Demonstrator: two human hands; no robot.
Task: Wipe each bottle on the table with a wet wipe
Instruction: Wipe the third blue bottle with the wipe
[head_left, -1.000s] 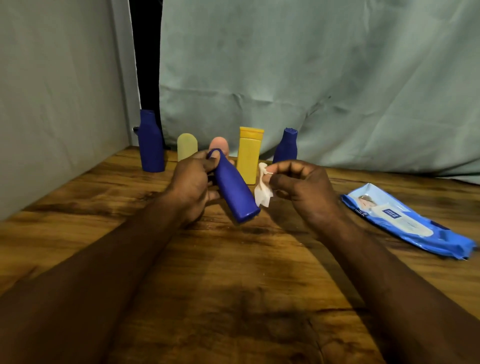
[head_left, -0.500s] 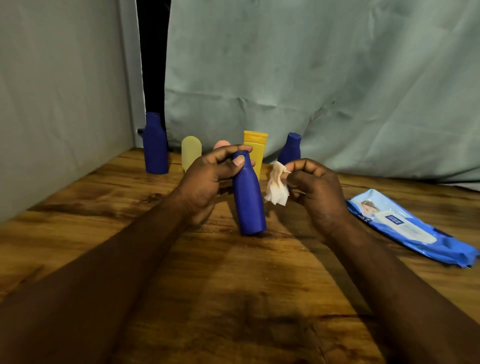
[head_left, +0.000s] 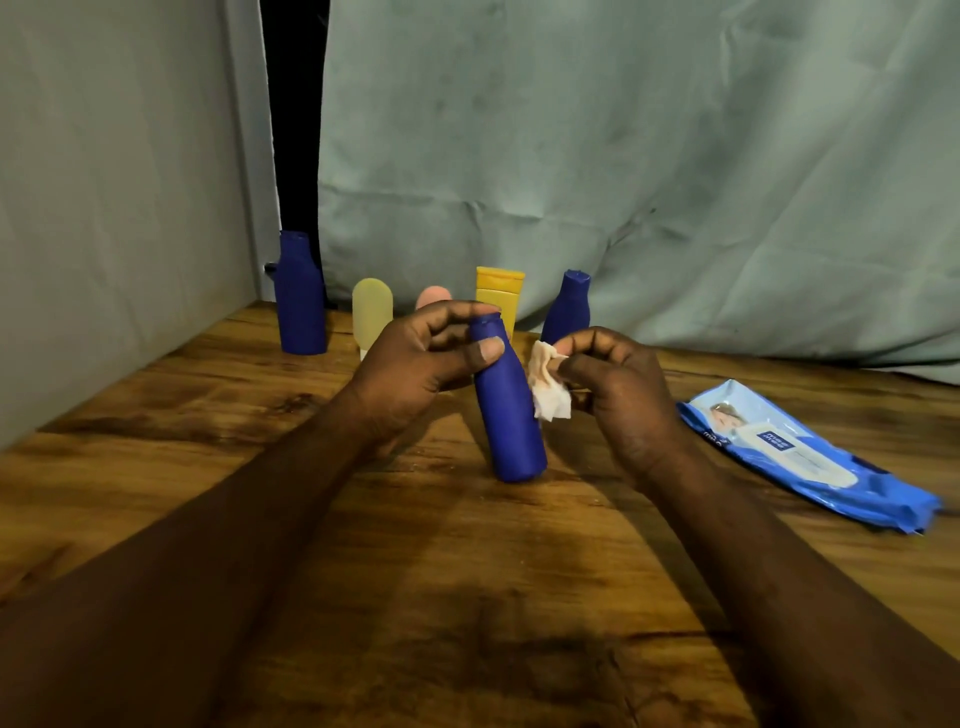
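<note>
The wooden table (head_left: 467, 597) carries a row of upright containers along its far edge: from the far left corner, a tall blue bottle (head_left: 300, 301), a pale yellow bottle (head_left: 372, 317), a partly hidden pink bottle (head_left: 434, 297), a yellow bottle (head_left: 500, 296) and a small blue bottle (head_left: 569, 309). A wipes pack (head_left: 800, 457) lies flat near the right edge, well apart from the row. Nearer the middle, a leaning blue bottle (head_left: 511, 415) has its base down at the wood, though whether it rests there cannot be told.
</note>
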